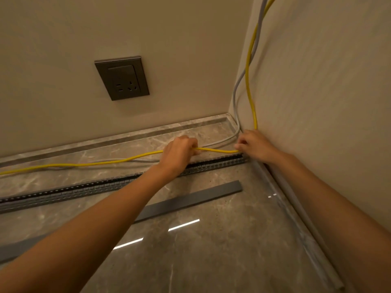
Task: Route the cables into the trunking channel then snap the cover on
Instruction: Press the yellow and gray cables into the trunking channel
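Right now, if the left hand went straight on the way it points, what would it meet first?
Probably the grey cable lying just beyond the left hand, then the skirting; depth is unclear.

Polished grey-brown marble floor (222,250) at a corner between two walls. A slotted trunking channel (84,188) lies open on it, running from the left edge to the corner. Nearer the viewer, a flat grey cover (190,199) lies roughly parallel to the channel and apart from it. Beyond the channel, a yellow cable (84,164) and a grey cable (222,141) trail together. A pale tube (326,271) lies along the foot of the right wall.
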